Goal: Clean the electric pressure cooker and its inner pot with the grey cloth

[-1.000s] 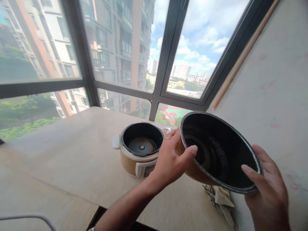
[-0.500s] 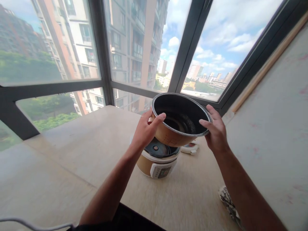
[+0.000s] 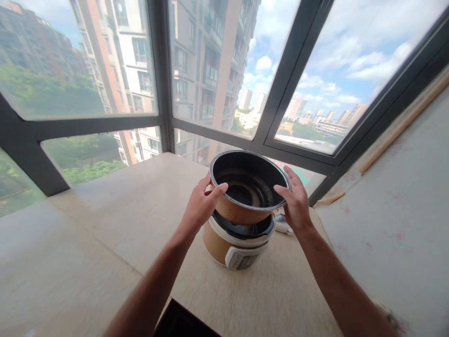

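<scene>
The pot (image 3: 236, 213) is above the open-topped cooker (image 3: 217, 243), contact unconfirmed; the counter (image 3: 136, 224) supports the cooker from below. The left hand (image 3: 201, 204) and right hand (image 3: 296, 202) grasp the pot at opposite sides, apparently to balance its weight and hold its mouth level and upward. A partly hidden white item (image 3: 283, 227) lies just right of the cooker.
</scene>
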